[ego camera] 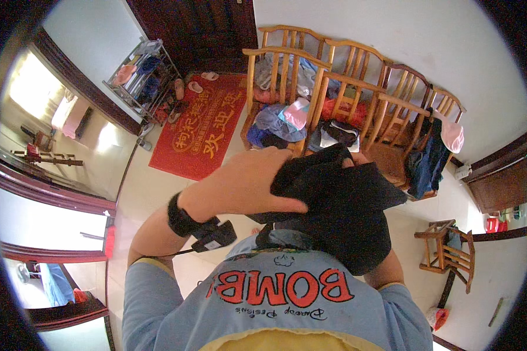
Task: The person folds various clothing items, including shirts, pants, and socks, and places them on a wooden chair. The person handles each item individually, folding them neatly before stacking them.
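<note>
A black cloth garment (342, 210) is bunched up in front of my chest, held between both hands. My left hand (241, 184) grips its left side, the thumb lying across the front and the fingertips lost in the folds. A black band with a small dark device (215, 237) is strapped around the left wrist. Most of my right hand (359, 159) is hidden behind the cloth; only some fingers show at its top edge. The garment hangs down over part of my blue printed shirt (285, 302).
Ahead stands a row of wooden chairs (355, 87) holding folded and heaped clothes (285, 118), with jeans (426, 158) over the right end. A red doormat (202, 127) lies by a dark door, beside a metal shoe rack (145, 79). Another wooden chair (450, 254) is at right.
</note>
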Demonstrator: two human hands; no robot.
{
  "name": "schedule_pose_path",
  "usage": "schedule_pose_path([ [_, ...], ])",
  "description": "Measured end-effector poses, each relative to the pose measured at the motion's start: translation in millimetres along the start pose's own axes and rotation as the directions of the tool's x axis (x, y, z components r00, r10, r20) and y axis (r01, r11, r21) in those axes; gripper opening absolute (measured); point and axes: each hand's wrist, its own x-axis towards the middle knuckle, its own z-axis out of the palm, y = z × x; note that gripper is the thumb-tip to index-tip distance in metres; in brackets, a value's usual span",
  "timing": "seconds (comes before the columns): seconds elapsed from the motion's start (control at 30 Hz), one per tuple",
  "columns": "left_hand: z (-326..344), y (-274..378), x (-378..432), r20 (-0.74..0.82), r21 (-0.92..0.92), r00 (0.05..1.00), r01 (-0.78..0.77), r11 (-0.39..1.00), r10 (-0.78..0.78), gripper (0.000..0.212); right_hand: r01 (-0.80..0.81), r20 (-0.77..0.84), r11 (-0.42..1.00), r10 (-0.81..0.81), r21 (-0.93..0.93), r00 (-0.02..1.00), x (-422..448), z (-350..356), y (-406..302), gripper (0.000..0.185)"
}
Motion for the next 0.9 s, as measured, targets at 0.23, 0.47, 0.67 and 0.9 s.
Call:
schedule_pose_path([
  [0.23,21.4,-9.3,8.1,0.040,-0.184,0.993,0.119,0.976,-0.113,0.034,-0.012,0.015,0.973,0.009,0.229,1.000,-7.9,10.2,-14.8,0.024],
  [0.47,30.5,-17.3,12.7,-0.028,-0.221,1.000,-0.018,0.975,0.012,0.040,0.052,0.167,0.970,-0.093,0.235,0.981,16.6,-10.7,18.6,0.026],
  [0.67,7.0,-61.5,12.3,-0.187,-0.286,0.973,0.077,0.955,-0.135,0.034,0.340,0.564,0.650,0.168,-0.680,0.808,87.8,-15.2,49.6,0.029],
  [0.9,43.1,-1.1,28.4,0.066,-0.272,0.997,0.052,0.961,-0.035,0.030,0.540,0.793,0.608,0.276,-0.582,0.544,26.1,37.5,138.2,0.028],
])
